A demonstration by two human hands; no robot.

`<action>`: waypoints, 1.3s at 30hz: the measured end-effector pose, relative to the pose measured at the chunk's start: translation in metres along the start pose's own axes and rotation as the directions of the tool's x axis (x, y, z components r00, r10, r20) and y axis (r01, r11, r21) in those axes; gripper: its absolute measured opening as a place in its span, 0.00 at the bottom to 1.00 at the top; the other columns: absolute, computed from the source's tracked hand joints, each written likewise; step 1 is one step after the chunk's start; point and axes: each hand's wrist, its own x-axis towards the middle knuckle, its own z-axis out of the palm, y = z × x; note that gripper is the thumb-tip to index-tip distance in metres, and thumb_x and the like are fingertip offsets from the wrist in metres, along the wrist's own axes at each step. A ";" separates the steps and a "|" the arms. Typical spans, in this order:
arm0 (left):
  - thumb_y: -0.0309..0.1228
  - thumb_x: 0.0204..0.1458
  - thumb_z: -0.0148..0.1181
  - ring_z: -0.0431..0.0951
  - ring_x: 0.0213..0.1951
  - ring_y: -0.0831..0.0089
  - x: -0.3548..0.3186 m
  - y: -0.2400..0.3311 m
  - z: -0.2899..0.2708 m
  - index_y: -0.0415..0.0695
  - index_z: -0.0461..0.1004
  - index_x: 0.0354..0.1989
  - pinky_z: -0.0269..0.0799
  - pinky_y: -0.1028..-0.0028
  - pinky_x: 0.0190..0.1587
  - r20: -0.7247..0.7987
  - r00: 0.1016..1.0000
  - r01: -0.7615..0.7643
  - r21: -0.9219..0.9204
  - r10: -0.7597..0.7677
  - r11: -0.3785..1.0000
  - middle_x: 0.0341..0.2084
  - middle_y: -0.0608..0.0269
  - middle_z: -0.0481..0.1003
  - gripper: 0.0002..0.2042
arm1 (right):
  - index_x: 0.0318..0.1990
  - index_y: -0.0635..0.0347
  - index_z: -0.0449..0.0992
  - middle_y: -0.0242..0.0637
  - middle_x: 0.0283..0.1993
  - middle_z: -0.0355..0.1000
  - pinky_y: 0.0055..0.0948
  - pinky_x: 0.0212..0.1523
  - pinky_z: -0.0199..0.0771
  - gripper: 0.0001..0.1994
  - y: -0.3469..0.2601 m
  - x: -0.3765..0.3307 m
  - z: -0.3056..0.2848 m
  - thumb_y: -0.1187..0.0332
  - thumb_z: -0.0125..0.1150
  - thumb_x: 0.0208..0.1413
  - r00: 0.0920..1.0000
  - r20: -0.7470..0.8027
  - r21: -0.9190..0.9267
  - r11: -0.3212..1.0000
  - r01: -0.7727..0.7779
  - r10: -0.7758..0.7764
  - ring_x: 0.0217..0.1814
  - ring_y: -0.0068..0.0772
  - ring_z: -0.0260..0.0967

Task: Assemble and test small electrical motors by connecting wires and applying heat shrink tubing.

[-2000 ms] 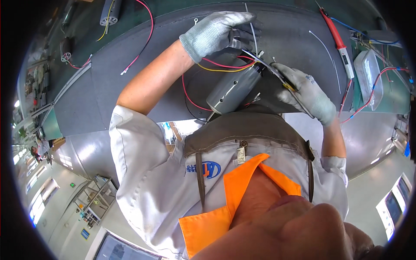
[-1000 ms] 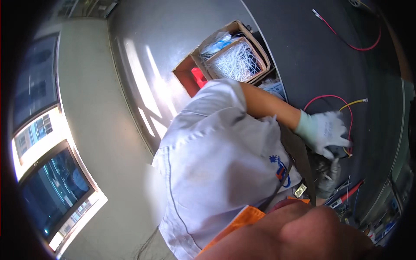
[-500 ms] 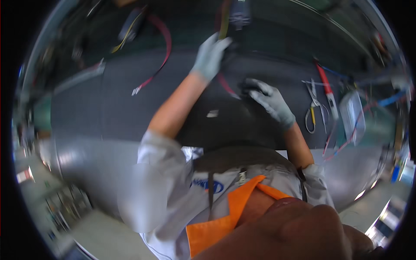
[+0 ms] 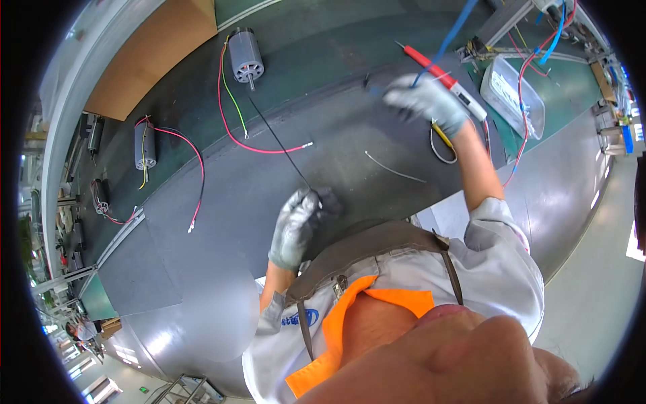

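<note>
My gloved left hand is closed on the end of a black wire, pinched between thumb and fingers near the table's front edge. The wire runs taut toward a grey motor, which lies with its shaft toward me. A red wire and a yellow-green wire also come from that motor. My gloved right hand is raised at the right with fingers curled, beside a red-and-white pen-shaped tool. A blue hose meets its fingers; a small dark tip shows beyond them, its kind unclear. Yellow-handled scissors are partly hidden beneath.
A second motor with wires lies at the left, with a smaller one past it. A clear plastic bin of small parts stands at the right. A thin pale wire lies on the dark mat. A cardboard sheet stands at the back left.
The view has turned and sharpened. My left hand has come from beside the motor's wires toward me, now pinching the black wire. My right hand has moved right and away, to the tools.
</note>
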 end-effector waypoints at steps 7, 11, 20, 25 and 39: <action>0.32 0.62 0.61 0.77 0.39 0.76 0.048 0.031 0.036 0.33 0.75 0.51 0.74 0.74 0.46 -0.111 0.942 -0.317 0.022 0.317 0.948 0.37 0.64 0.76 0.15 | 0.54 0.62 0.79 0.36 0.41 0.80 0.26 0.42 0.75 0.15 0.013 -0.045 0.100 0.69 0.61 0.61 0.765 0.069 -0.039 0.765 0.643 -0.640 0.38 0.22 0.74; 0.34 0.62 0.60 0.78 0.33 0.74 0.067 0.032 0.052 0.33 0.75 0.47 0.74 0.75 0.38 -0.109 0.931 -0.352 -0.016 0.348 0.936 0.32 0.61 0.77 0.15 | 0.62 0.67 0.73 0.32 0.37 0.79 0.20 0.43 0.72 0.23 -0.015 -0.073 0.103 0.72 0.61 0.58 0.917 0.027 0.338 0.867 0.366 -0.398 0.38 0.17 0.70; 0.36 0.63 0.59 0.78 0.32 0.76 0.068 0.031 0.077 0.34 0.76 0.46 0.75 0.75 0.36 -0.107 0.935 -0.341 -0.022 0.337 0.940 0.29 0.62 0.78 0.15 | 0.66 0.67 0.68 0.32 0.38 0.76 0.21 0.41 0.72 0.27 -0.012 -0.070 0.113 0.73 0.60 0.57 0.944 -0.021 0.515 0.805 0.294 -0.330 0.37 0.18 0.71; 0.36 0.63 0.59 0.78 0.31 0.76 0.072 0.028 0.083 0.35 0.76 0.46 0.75 0.76 0.36 -0.119 0.936 -0.342 -0.082 0.332 0.936 0.29 0.61 0.78 0.15 | 0.67 0.68 0.66 0.36 0.37 0.78 0.24 0.37 0.75 0.27 -0.011 -0.069 0.110 0.73 0.58 0.59 0.948 -0.016 0.585 0.767 0.266 -0.317 0.35 0.23 0.74; 0.35 0.64 0.58 0.80 0.30 0.68 0.082 0.021 0.088 0.34 0.74 0.46 0.77 0.71 0.32 -0.118 0.918 -0.387 -0.054 0.379 0.921 0.30 0.54 0.79 0.14 | 0.66 0.68 0.66 0.38 0.36 0.78 0.24 0.36 0.75 0.27 -0.004 -0.067 0.109 0.70 0.59 0.60 0.943 -0.032 0.620 0.734 0.278 -0.330 0.33 0.24 0.73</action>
